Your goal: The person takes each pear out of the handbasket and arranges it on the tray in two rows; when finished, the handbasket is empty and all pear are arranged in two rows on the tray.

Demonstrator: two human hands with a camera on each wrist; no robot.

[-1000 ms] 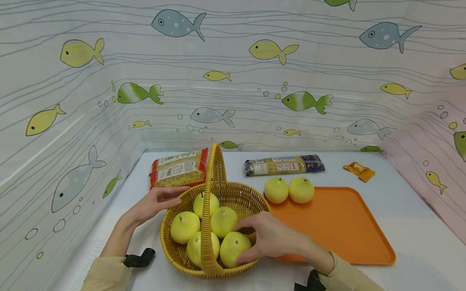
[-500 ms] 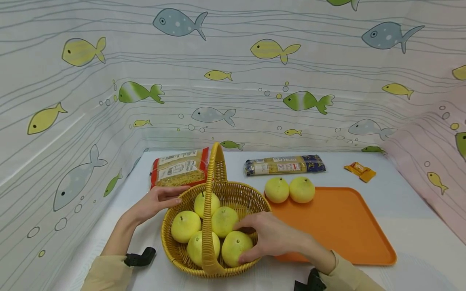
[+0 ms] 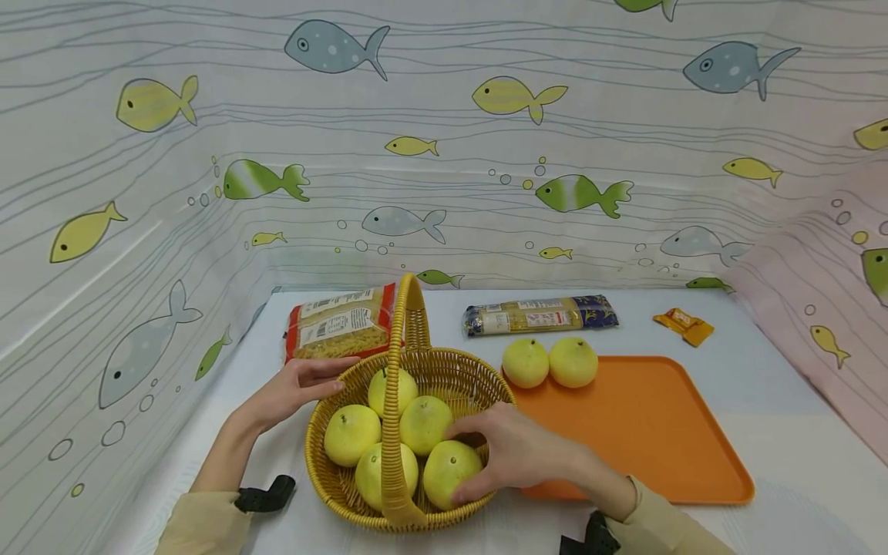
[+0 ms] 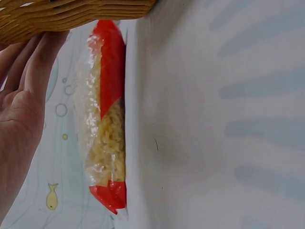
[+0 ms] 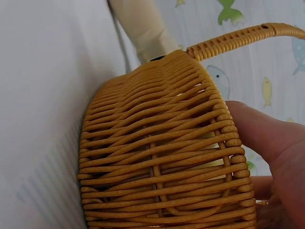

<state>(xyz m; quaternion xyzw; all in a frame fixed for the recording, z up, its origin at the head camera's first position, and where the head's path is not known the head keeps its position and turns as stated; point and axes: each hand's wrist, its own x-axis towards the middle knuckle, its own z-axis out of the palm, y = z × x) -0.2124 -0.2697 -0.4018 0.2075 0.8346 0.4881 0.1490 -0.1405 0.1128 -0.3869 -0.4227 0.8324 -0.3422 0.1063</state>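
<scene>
Fingers (image 3: pixel 475 424) gripping yellow fruit (image 3: pixel 446 472), head view, basket weave (image 5: pixel 167 143), right-wrist view

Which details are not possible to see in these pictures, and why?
Head view: lower right part of the round yellow-green fruit gripped by the right hand, covered by its thumb.
Head view: print on the small orange wrapped packet, too small to read.
Left wrist view: most of the golden wicker basket, cut off by the top edge.
Right wrist view: the right hand's fingertips, hidden behind the basket's wall.
</scene>
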